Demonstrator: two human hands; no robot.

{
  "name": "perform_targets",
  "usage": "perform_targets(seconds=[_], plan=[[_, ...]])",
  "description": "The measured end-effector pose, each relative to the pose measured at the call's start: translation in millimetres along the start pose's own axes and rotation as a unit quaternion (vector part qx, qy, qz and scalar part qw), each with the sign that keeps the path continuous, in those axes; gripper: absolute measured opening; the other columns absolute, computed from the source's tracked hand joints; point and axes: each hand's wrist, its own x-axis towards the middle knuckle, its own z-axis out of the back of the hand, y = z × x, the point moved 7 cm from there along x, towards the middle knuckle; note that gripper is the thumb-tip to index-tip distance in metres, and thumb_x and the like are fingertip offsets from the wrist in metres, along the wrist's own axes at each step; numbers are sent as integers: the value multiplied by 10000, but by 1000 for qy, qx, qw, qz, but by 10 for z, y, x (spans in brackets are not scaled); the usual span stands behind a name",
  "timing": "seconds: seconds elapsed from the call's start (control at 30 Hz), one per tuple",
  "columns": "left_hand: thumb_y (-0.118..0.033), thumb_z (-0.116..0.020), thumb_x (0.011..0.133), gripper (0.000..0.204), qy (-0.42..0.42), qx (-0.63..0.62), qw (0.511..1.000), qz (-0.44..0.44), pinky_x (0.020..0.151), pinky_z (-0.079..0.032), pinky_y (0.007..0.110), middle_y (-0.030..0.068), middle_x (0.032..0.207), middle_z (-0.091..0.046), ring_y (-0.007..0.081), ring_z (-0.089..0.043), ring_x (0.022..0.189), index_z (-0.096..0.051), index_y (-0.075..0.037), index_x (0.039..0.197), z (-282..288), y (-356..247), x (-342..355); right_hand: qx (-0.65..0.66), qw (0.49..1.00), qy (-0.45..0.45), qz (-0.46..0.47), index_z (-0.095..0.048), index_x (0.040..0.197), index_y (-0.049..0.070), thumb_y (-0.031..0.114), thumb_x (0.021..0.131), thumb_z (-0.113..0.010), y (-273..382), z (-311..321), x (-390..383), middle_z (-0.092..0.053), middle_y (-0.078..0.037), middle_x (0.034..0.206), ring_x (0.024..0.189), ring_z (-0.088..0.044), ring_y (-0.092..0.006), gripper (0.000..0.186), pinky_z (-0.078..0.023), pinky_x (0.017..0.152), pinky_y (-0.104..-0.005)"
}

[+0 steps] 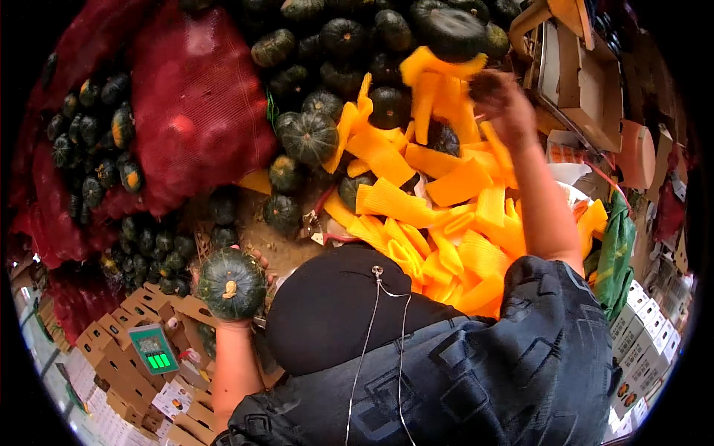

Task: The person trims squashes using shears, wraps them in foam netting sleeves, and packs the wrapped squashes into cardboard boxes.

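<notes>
A round dark green squash (pixel 230 286) with a tan stem sits in my left hand (pixel 260 259), whose fingers are closed around it from below and show at its edges. My right hand (pixel 506 108) reaches up on the right, over a heap of orange foam net sleeves (pixel 454 223). Its fingers are dark and smeared by motion, so I cannot tell if they grip anything. Right by them is a raised orange sleeve (pixel 442 65). Just beyond that, a dark green squash (pixel 455 33) is blurred, as if moving.
Many dark green squashes (pixel 342 37) are piled at the far side. Red mesh sacks (pixel 193 97) bulge at the left. Cardboard cartons (pixel 111 357) and a scale display (pixel 154 348) stand at lower left. An open cardboard box (pixel 587 89) lies at right, above white boxes (pixel 647 334).
</notes>
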Motion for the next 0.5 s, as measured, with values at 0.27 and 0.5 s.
perform_targets(seconds=[0.27, 0.5], plan=[[-621, -462, 776, 742, -19, -46, 999, 2, 840, -412, 574, 281, 1193, -422, 440, -433, 1086, -405, -35, 1227, -4, 16, 18, -778, 606, -113, 118, -461, 1179, 87, 371, 690, -687, -1095, 68, -195, -505, -228, 1056, 938, -532, -353, 609, -445, 819, -414], [-669, -445, 738, 808, -44, -53, 998, 7, 868, -387, 600, 261, 1218, -427, 451, -426, 1108, -390, -48, 1253, 224, 73, -45, -481, 872, -65, -67, -386, 1250, -18, 340, 678, -719, -1458, 724, -15, -515, -215, 1167, 1040, -522, -302, 752, -416, 872, -361]])
